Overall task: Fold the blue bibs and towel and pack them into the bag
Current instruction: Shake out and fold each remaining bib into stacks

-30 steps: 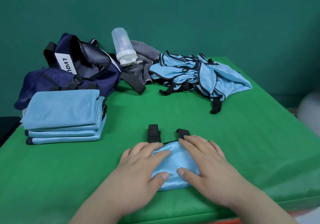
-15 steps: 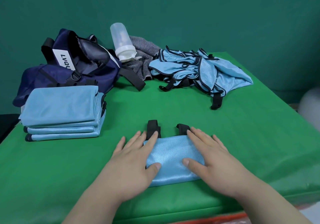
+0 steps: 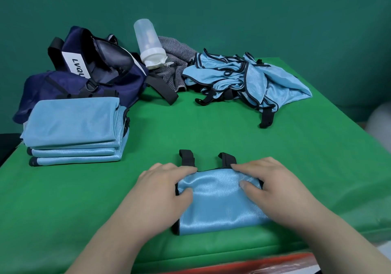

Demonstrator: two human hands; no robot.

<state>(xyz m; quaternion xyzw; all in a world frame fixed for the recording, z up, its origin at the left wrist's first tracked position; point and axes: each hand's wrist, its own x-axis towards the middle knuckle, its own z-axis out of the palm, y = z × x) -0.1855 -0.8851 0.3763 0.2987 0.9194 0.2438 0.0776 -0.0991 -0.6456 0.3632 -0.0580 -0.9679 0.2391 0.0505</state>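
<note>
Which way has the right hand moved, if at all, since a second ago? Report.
Yes: rightward. The right hand slid from below the right black strap to the folded light-blue bib's right end.

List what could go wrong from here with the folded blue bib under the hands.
1. The left hand and right hand grip only the ends of the shiny folded light-blue bib; lifted, its middle may sag and unfold.
2. Its two black straps stick out past the far edge and may snag.
3. The stack of folded blue bibs sits near the left edge of the green table; another could tip it.
</note>
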